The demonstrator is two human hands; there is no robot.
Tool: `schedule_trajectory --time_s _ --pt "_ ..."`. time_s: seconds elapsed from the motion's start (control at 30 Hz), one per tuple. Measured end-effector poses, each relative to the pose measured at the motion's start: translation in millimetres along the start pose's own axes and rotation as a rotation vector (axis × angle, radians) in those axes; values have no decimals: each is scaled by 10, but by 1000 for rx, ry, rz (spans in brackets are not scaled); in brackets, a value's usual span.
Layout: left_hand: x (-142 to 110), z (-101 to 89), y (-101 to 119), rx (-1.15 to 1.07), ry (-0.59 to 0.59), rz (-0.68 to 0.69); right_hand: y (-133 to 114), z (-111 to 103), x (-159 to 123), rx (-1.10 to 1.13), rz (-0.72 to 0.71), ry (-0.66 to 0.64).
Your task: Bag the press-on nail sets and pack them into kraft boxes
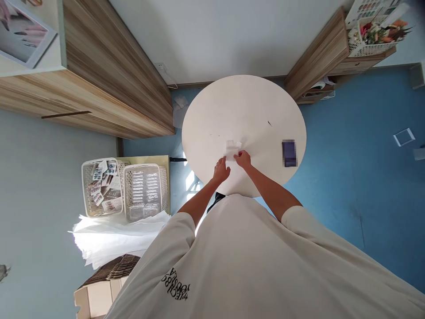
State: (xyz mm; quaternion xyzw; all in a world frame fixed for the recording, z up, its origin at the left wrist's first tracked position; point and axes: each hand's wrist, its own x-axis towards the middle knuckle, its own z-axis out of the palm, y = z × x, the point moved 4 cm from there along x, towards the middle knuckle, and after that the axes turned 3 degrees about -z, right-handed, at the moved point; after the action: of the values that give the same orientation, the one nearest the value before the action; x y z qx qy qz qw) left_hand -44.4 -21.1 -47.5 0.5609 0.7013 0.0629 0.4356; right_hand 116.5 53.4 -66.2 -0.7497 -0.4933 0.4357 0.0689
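Observation:
A small white sheet or packet (232, 148) lies on the round white table (244, 110) near its front edge. My right hand (243, 159) pinches the sheet's near right corner, fingers closed on it. My left hand (221, 170) sits just left of the sheet with fingers curled, touching or almost touching its near edge; whether it grips the sheet is unclear.
A dark phone-like object (289, 153) lies on the table's right side. Left of me stand two white baskets (122, 188), a stack of white sheets (113, 237) and cardboard boxes (99, 288). Wooden cabinets (109, 84) flank the table on a blue floor.

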Motion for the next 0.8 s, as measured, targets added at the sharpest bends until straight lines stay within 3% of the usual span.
schedule_trajectory --time_s 0.2,0.33,0.6,0.8 --pt "50 -602 -631 230 137 -109 -575 386 166 21 -100 -41" --pt "45 -838 -995 301 117 -105 -976 692 306 44 -126 -50" --pt "86 -779 -1133 230 125 -74 -1627 1146 641 34 -211 -20" --pt "112 -772 -1140 214 120 -75 -1796 1178 682 -126 -260 48"
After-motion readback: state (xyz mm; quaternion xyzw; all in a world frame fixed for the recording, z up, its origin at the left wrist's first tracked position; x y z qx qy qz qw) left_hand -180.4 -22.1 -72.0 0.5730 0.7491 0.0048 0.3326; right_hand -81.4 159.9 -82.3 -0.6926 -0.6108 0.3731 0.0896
